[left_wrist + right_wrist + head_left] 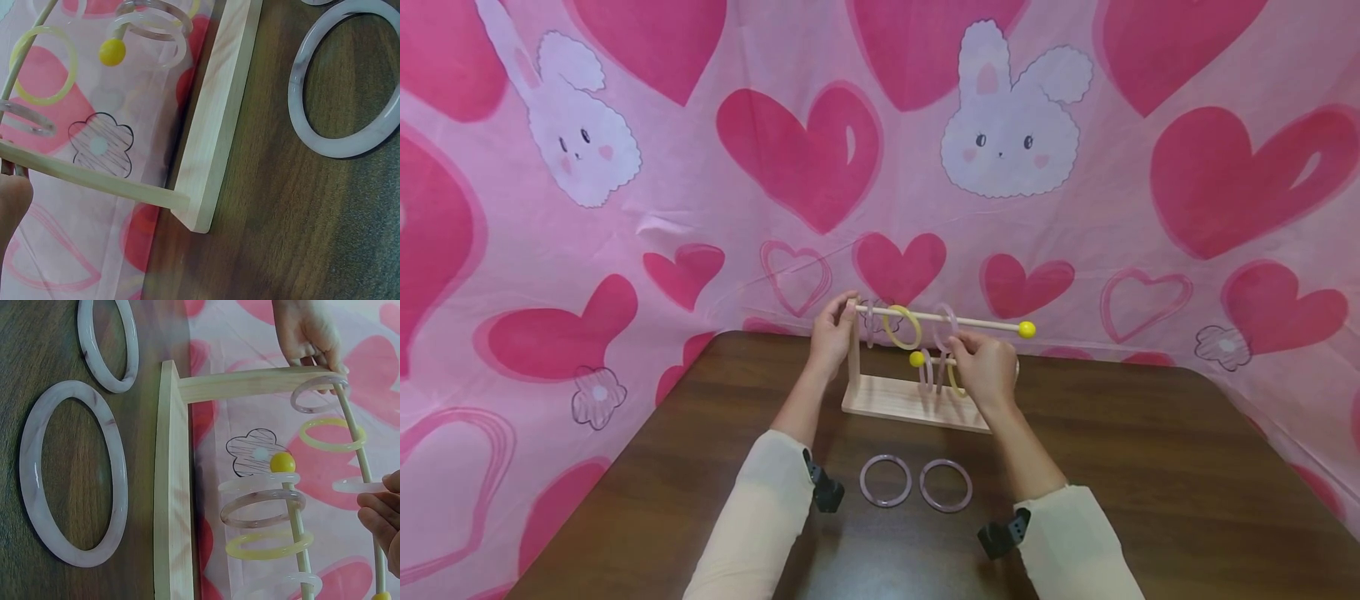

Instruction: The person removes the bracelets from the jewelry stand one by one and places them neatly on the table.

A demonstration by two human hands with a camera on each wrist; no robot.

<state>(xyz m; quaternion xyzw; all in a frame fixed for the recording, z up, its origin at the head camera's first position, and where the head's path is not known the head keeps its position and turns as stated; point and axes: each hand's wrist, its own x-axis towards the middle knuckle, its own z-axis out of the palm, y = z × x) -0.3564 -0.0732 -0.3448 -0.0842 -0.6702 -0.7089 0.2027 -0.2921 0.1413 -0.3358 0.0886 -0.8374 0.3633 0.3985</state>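
Note:
A wooden stand (895, 400) carries two rods with yellow ball ends. My left hand (831, 337) grips the top of its left post (250, 384). On the upper rod (985, 322) hang a purplish ring (306, 406) near the post, a yellow ring (917, 329), and a pale ring (937, 329) that my right hand (988, 371) pinches between thumb and fingers. The lower rod (300, 550) holds several rings, among them a pale one (250, 482), a purplish one (234, 520) and a yellow one (250, 548). My right hand partly hides this rod in the head view.
Two pale purple rings, a left one (865, 483) and a right one (967, 492), lie flat on the dark wooden table (722, 500) in front of the stand. Behind it hangs a pink cloth (910, 208) with hearts and rabbits.

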